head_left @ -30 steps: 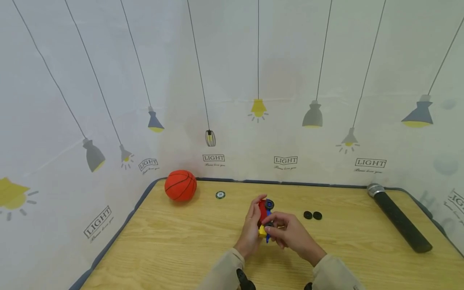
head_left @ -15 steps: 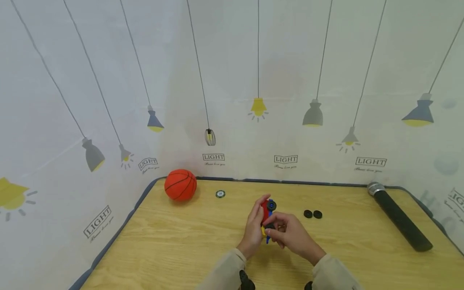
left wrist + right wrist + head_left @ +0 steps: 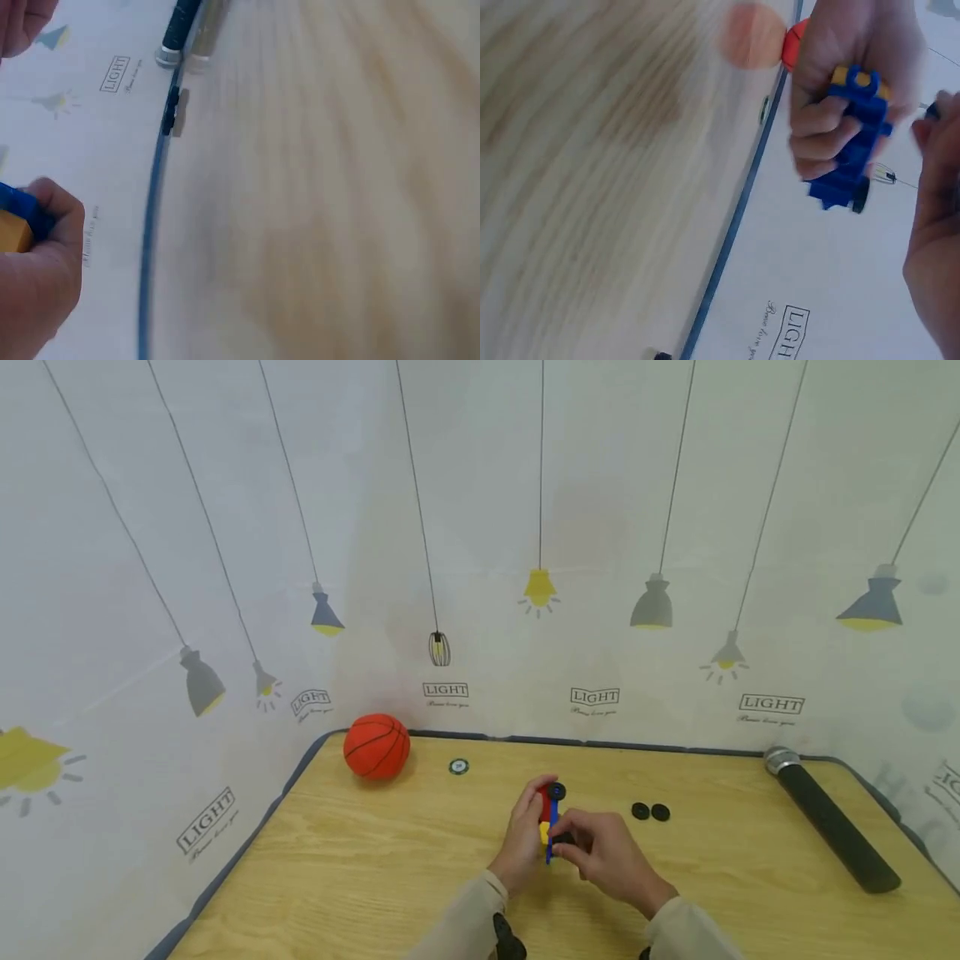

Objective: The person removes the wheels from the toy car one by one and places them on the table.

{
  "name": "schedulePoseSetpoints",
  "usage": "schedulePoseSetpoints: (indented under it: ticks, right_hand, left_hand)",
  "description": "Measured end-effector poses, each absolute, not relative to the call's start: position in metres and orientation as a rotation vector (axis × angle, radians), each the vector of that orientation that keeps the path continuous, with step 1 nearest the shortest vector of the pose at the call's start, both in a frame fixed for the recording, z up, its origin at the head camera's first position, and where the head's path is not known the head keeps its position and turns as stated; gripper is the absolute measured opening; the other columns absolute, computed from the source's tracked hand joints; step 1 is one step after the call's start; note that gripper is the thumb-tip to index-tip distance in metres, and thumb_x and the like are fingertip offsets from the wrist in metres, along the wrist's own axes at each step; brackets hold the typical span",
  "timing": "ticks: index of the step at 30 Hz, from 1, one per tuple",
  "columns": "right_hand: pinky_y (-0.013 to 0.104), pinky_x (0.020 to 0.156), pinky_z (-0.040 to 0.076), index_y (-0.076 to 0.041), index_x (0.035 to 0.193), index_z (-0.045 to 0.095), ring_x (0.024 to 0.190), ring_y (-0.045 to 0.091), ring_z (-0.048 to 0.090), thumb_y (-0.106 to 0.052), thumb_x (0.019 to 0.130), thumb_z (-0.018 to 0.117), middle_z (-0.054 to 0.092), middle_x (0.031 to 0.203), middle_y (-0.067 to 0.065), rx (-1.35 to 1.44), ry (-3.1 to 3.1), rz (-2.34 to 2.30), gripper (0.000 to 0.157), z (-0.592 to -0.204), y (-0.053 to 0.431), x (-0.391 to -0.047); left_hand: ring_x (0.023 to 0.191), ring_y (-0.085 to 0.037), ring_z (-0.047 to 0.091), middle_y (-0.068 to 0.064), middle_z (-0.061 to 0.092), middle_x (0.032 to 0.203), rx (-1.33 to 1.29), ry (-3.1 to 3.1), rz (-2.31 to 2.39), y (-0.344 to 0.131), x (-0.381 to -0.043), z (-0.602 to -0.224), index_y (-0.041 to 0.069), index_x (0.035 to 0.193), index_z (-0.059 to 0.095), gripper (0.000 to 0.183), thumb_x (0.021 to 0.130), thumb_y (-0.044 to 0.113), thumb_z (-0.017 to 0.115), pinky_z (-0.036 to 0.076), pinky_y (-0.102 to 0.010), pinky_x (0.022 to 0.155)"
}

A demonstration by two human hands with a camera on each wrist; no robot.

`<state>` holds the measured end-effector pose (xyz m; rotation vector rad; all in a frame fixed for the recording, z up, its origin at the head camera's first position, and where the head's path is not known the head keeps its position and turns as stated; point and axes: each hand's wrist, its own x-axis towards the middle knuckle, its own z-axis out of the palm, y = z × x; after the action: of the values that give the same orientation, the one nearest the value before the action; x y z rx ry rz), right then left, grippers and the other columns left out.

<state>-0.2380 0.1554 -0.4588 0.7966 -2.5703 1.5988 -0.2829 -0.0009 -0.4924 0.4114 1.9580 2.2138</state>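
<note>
A small toy car (image 3: 545, 807) of red, blue and yellow parts is held up over the table by my left hand (image 3: 516, 847). One black wheel (image 3: 556, 791) sits at the car's far end. In the right wrist view, left fingers curl round the car's blue underside (image 3: 853, 154). My right hand (image 3: 613, 857) pinches another black wheel (image 3: 565, 838) between thumb and fingertips, close beside the car's near end. The right wrist view shows the right hand (image 3: 937, 217) apart from the car, a dark piece at its fingertips. The left wrist view catches the car's yellow block (image 3: 13, 232).
Two loose black wheels (image 3: 650, 812) lie on the wooden table (image 3: 375, 860) right of the hands. Farther right is a microphone (image 3: 832, 822). A red toy basketball (image 3: 377, 747) and a round chip (image 3: 459, 767) are at the back left. A printed wall sheet (image 3: 495, 527) borders the table.
The toy car has turned slightly in the left hand. The right hand has shifted a little to the right with its wheel, which now sits less over the car. The head view tilted slightly.
</note>
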Motion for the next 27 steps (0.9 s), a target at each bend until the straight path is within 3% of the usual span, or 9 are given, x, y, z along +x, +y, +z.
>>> schedulePoseSetpoints:
  ticks: [4, 11, 16, 27]
  right_hand:
    - [0.028, 0.043, 0.050, -0.011, 0.106, 0.071, 0.044, 0.003, 0.052, -0.018, 0.095, 0.069, 0.065, 0.069, 0.020, 0.878, -2.570, 1.611, 0.013, -0.456, 0.161, -0.240]
    - [0.037, 0.051, 0.053, -0.004, 0.128, 0.064, 0.052, 0.011, 0.056, -0.020, 0.101, 0.060, 0.063, 0.083, 0.021, 0.683, -2.674, 1.753, 0.031, -0.458, 0.194, -0.252]
    - [0.034, 0.054, 0.053, -0.001, 0.139, 0.055, 0.059, 0.016, 0.058, -0.015, 0.103, 0.055, 0.064, 0.092, 0.023, 0.564, -2.752, 1.747, 0.039, -0.458, 0.228, -0.260]
    - [0.032, 0.059, 0.053, 0.006, 0.135, 0.050, 0.069, 0.020, 0.063, -0.013, 0.102, 0.057, 0.070, 0.094, 0.014, 0.039, -2.797, 1.643, 0.039, -0.479, 0.296, -0.272]
  left_hand:
    - [0.099, -0.023, 0.051, -0.020, 0.049, 0.130, 0.380, 1.949, 2.201, -0.014, -0.288, -0.486, 0.030, 0.149, 0.041, 0.042, 0.112, 0.030, 0.021, 0.047, -0.026, 0.073]
    - [0.078, -0.017, 0.064, -0.015, 0.057, 0.113, 0.471, 1.790, 2.169, -0.023, -0.289, -0.465, 0.038, 0.150, 0.036, 0.040, 0.111, 0.033, 0.029, 0.055, -0.026, 0.070]
    - [0.079, -0.017, 0.071, -0.017, 0.058, 0.116, 0.441, 1.772, 2.152, -0.034, -0.288, -0.464, 0.039, 0.152, 0.032, 0.045, 0.110, 0.022, 0.034, 0.055, -0.025, 0.068]
    - [0.081, -0.016, 0.071, -0.019, 0.057, 0.118, 0.422, 1.785, 2.111, -0.041, -0.288, -0.469, 0.037, 0.150, 0.035, 0.045, 0.109, 0.019, 0.037, 0.055, -0.024, 0.067]
